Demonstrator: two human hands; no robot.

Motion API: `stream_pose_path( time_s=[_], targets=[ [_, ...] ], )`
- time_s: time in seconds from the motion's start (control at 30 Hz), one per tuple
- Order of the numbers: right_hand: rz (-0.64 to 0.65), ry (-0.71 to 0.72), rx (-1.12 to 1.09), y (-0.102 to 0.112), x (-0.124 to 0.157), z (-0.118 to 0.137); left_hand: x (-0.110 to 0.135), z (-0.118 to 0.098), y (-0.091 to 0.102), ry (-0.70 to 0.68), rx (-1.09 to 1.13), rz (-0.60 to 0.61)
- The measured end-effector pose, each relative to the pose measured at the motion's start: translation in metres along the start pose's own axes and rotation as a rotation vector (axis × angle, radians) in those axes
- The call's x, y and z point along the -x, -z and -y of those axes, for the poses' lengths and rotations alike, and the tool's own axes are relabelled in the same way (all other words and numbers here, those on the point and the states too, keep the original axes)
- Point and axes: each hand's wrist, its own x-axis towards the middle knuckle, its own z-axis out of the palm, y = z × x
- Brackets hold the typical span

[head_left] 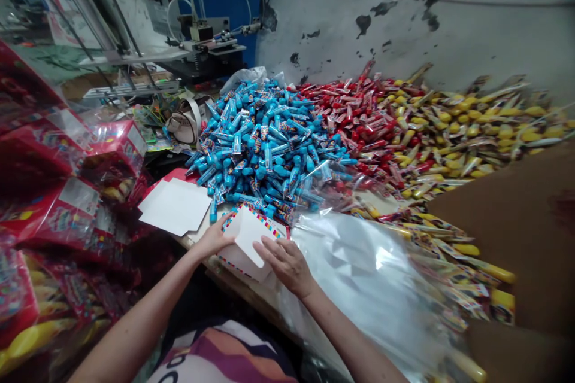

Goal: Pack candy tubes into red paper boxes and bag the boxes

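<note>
The left hand [216,240] clamped the white carton [245,262] at its left; whether the right hand [290,263] gripped the flap [250,238] could not be told. Light, even pressure seemed advisable.

Dim, cool light is prevailing; clear plastic [350,257] is glaring white; outer edges are blurring and stretching.
</note>
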Motion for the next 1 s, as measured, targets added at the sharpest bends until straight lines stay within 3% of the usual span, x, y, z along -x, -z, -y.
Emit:
stream_pose_path(
  time_s=[0.1, 0.2, 0.27, 0.37, 0.5, 0.67, 0.77, 0.87, 1.0],
  targets=[
    [0.054, -0.004, 0.046, -0.007, -0.002, -0.001, 0.000, 0.001, 0.002, -0.050, 0.062, -0.020],
    [0.017, -0.034, 0.073, -0.015, -0.001, -0.003, 0.011, 0.014, -0.005, -0.023, 0.269, -0.150],
    [-0.038, -0.056, 0.085, -0.018, 0.001, -0.002, 0.024, 0.025, -0.018, 0.033, 0.527, -0.245],
    [-0.055, -0.100, 0.035, -0.015, 0.003, 0.005, 0.039, 0.035, -0.045, 0.099, 0.893, -0.286],
    [-0.057, -0.186, -0.103, -0.008, -0.002, 0.012, 0.039, 0.031, -0.066, 0.176, 1.031, -0.332],
    [-0.162, -0.643, -0.226, -0.005, -0.030, 0.005, 0.026, 0.009, -0.050, 0.162, 0.982, -0.228],
    [-0.093, -0.869, -0.420, 0.002, -0.046, -0.002, 0.024, -0.007, -0.034, 0.114, 1.029, -0.209],
    [-0.011, -0.963, -0.646, 0.012, -0.054, -0.002, 0.026, -0.016, -0.030, 0.100, 1.093, -0.210],
    [-0.046, -0.987, -0.639, 0.018, -0.053, 0.008, 0.026, -0.015, -0.040, 0.232, 1.175, -0.183]
  ],
)
